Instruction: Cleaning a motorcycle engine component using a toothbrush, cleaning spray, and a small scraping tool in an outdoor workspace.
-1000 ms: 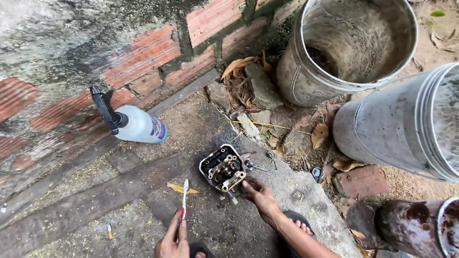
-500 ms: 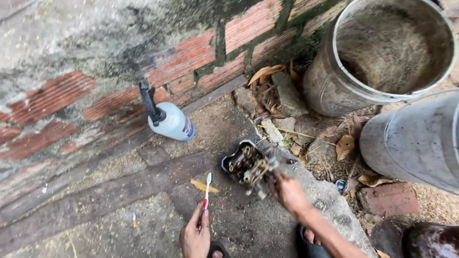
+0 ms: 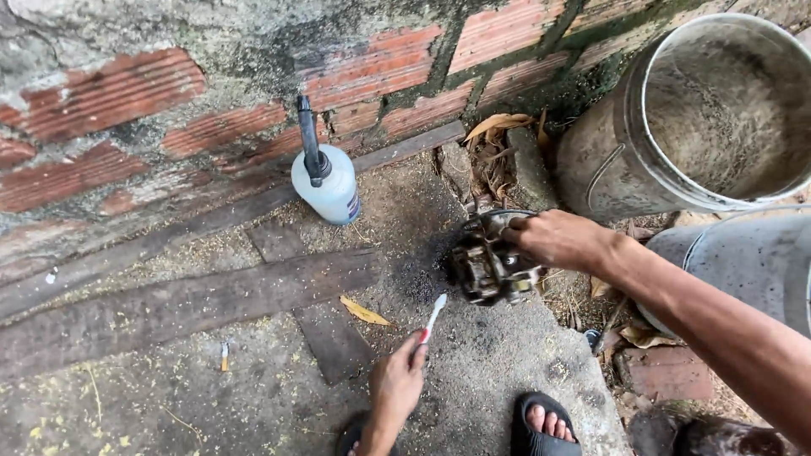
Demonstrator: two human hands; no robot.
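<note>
On gritty concrete by brick wall, right hand gripping greasy engine part, left hand pinching toothbrush; may slip, being oily.

Ground is rough concrete, gritty, dark oily patch just left of the right hand. Flat wooden planks set into it, left of the left hand. White spray bottle stands up and left of both hands. Yellow leaf just above-left of the left hand. Metal bucket stands above-right of the right hand.
</note>
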